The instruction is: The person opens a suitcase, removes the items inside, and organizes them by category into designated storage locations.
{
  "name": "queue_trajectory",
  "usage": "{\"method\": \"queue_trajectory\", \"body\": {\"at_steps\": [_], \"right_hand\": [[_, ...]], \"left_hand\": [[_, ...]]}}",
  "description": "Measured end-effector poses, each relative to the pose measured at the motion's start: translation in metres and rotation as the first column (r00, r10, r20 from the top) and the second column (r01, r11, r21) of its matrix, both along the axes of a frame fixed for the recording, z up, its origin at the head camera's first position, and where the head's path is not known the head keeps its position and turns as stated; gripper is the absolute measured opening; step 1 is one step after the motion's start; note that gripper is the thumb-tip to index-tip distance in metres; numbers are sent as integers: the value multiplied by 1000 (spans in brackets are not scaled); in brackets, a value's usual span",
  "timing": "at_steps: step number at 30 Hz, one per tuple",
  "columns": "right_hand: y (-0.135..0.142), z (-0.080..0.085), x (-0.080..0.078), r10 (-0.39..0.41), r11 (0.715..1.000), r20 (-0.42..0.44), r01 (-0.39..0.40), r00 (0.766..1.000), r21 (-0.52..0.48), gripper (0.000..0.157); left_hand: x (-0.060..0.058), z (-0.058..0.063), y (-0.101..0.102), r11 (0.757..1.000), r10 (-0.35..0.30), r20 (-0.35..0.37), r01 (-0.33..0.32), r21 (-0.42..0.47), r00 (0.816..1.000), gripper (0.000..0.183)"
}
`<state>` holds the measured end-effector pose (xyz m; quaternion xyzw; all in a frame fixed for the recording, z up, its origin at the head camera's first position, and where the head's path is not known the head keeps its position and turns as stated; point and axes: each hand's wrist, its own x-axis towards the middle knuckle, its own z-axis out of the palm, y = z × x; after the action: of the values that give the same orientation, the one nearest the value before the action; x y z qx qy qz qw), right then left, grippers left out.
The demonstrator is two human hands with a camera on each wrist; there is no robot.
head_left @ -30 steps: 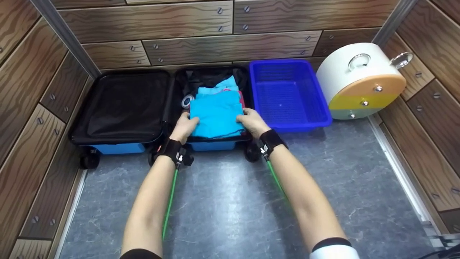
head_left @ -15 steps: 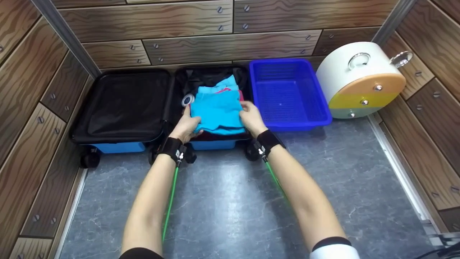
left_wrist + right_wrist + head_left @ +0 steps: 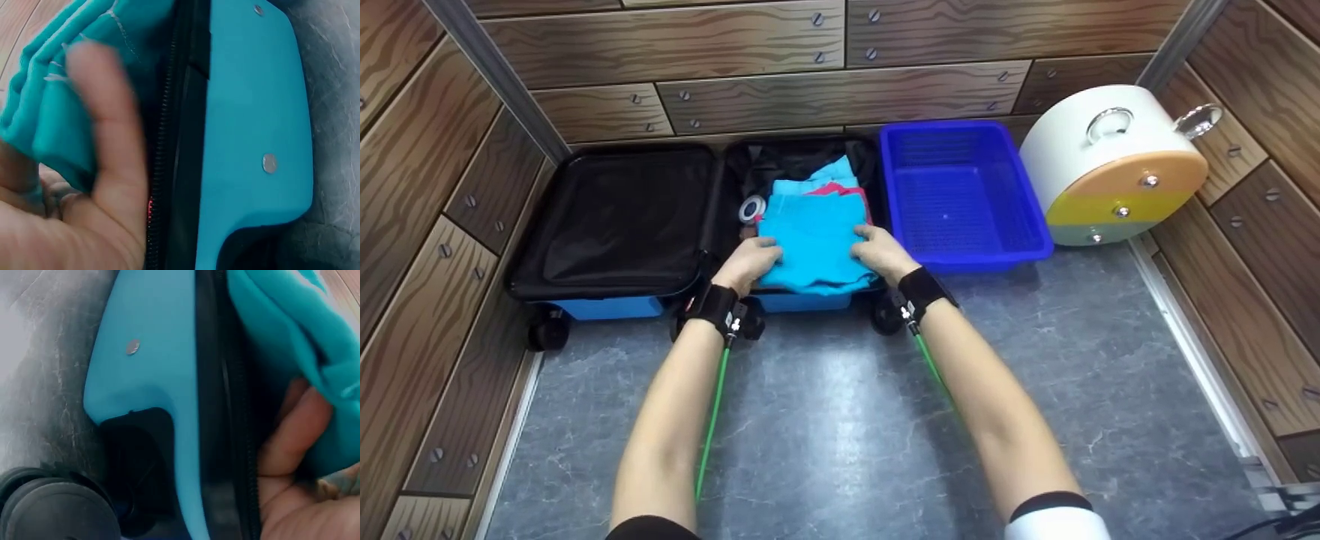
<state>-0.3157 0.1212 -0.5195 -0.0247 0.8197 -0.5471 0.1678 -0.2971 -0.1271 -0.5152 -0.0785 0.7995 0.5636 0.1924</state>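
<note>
A folded bright-blue garment (image 3: 814, 236) lies over the near part of the open suitcase's right half (image 3: 746, 161). My left hand (image 3: 746, 264) grips its left edge, and white stitching shows on its folds in the left wrist view. At the right edge my right hand (image 3: 881, 253) pinches the cloth, its fingers (image 3: 301, 424) bent against the folds. Under and behind the garment are a red cloth (image 3: 840, 189) and a lighter blue cloth (image 3: 829, 172). A round white-rimmed item (image 3: 751, 209) sits by its left side; its kind is unclear.
The suitcase's other half (image 3: 622, 217), covered in black lining, lies to the left. A blue plastic basket (image 3: 1044, 247) stands close on the right, beside a white rounded drawer box (image 3: 1110, 165). Suitcase wheels (image 3: 62, 512) stick out at the front. Wood-patterned panels enclose the grey floor.
The garment's near edge lifted and then came down closer to me, over the suitcase rim. Both hands shifted slightly along its sides, and more of the red cloth shows behind it.
</note>
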Motion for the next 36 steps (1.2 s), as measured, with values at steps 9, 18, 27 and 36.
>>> {"method": "queue_trajectory", "body": {"at_steps": [9, 18, 27, 36], "right_hand": [[-3, -1, 2, 42, 998, -91, -37, 995, 52, 71], [0, 6, 3, 88, 984, -186, -57, 979, 169, 65], [3, 11, 2, -34, 995, -62, 28, 998, -97, 68], [7, 11, 3, 115, 981, -191, -82, 975, 175, 63]], "left_hand": [[-1, -4, 6, 996, 3, -154, -16, -85, 988, 55], [-3, 3, 3, 995, -11, 68, 4, 102, 998, 70], [-6, -4, -5, 867, 33, 191, -123, 483, 981, 72], [2, 9, 14, 992, -71, -35, 74, 98, 997, 75]]}}
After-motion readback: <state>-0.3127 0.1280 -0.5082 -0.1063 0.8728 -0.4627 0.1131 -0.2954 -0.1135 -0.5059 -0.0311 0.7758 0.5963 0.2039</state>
